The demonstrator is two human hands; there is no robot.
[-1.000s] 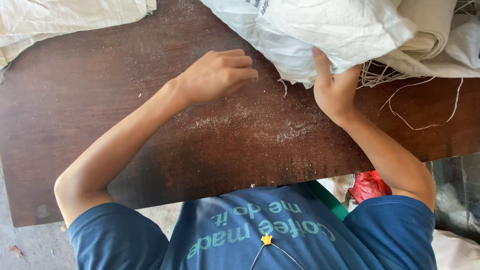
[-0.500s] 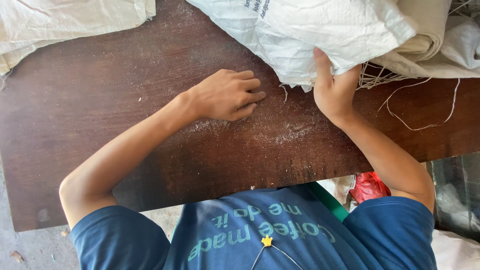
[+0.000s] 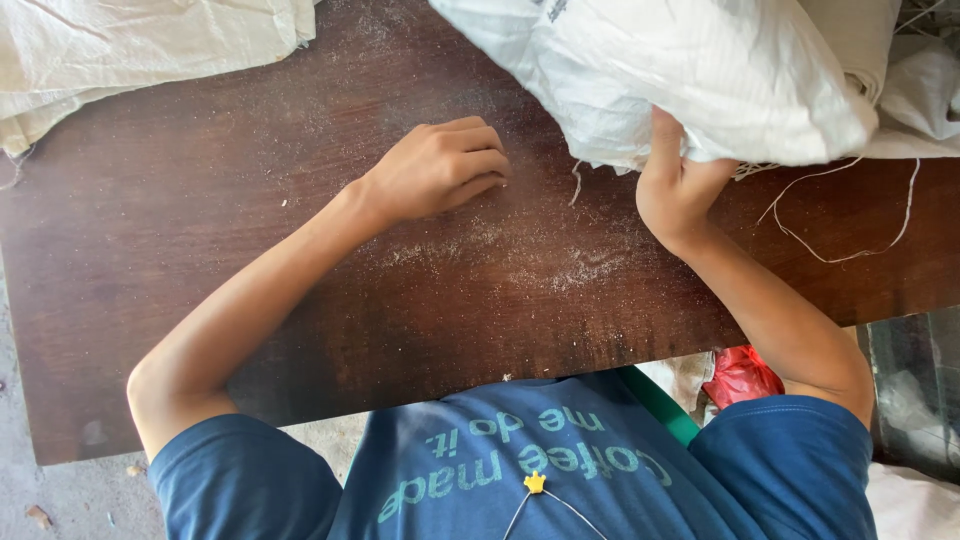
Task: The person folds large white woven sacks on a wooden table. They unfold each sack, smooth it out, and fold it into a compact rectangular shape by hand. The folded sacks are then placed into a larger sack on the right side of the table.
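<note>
At the far right of the dark wooden table (image 3: pixel 250 290), the right hand (image 3: pixel 675 190) grips the lower edge of a white woven sack (image 3: pixel 690 75), thumb up against the fabric, fingers tucked beneath it. The sack lies bunched across the table's top right, loose threads (image 3: pixel 850 235) trailing from its edge. The left hand (image 3: pixel 440 168) rests empty on the dusty tabletop, fingers curled loosely, just beside the sack. 1 beige sack (image 3: pixel 130 50) lies at the top left corner.

White woven sack (image 3: pixel 700 80) — crumpled, frayed threads trailing — on the table's far-right edge.
</note>
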